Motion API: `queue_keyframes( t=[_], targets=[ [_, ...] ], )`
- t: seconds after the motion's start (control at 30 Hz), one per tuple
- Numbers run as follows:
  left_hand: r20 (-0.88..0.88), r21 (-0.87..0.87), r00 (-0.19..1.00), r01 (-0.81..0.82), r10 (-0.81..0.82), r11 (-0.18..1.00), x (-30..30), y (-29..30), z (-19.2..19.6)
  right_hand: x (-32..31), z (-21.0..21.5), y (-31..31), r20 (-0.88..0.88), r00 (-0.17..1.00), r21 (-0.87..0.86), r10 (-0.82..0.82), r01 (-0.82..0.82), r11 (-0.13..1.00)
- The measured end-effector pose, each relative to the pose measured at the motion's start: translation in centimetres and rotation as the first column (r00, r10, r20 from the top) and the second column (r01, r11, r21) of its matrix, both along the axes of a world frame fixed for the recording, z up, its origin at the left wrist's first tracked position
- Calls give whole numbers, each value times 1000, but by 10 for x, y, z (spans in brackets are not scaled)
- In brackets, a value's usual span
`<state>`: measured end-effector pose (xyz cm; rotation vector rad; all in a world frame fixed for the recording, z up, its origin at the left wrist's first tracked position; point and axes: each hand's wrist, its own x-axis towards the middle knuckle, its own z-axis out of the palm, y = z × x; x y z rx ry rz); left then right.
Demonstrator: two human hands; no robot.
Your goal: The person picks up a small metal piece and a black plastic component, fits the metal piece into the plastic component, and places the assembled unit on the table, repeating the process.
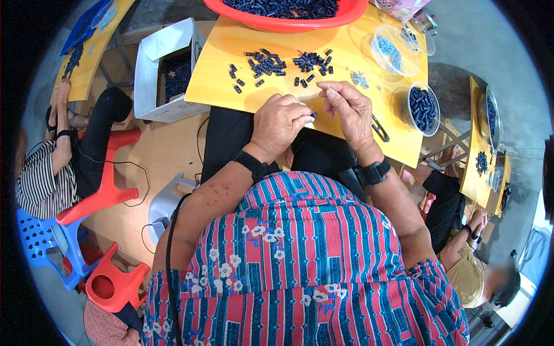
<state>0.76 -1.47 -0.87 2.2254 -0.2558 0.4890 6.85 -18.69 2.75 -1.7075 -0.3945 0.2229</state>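
Note:
My left hand (278, 122) is closed at the near edge of the yellow table (225, 49), pinching a small dark blue plastic piece (314, 114) between thumb and fingers. Just right of it, my right hand (351, 111) is raised with thumb and forefinger close together; whatever is between them is too small to make out. Beyond both hands lie loose piles of similar dark blue pieces (266, 63). A little heap of tiny silvery parts (360, 79) sits past my right hand. Beside my right wrist lies a slim black tool (380, 128).
A red basin (277, 22) of dark pieces stands at the table's far side. To the right are a clear tub of silvery parts (389, 55) and one of dark pieces (423, 109). An open white carton (164, 72) is at left. Other people work at both sides near red stools (109, 173).

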Motion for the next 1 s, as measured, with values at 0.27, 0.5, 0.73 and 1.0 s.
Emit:
queue_keyframes(
  t=[0.27,0.5,0.73,1.0],
  targets=[
    [-167,-26,977,-140,134,990,-2,-5,0,17,11,41,601,684,-340,414,-250,907],
    [7,-10,998,-64,64,998,-10,-4,-9,8,14,53,631,531,-452,565,-341,824],
    [-29,-79,1000,7,-9,997,-18,-4,-26,5,11,53,559,517,-523,648,-386,759],
    [-190,-184,981,-4,-32,983,-16,5,-30,6,-1,56,551,580,-413,599,-434,800]
  ],
)
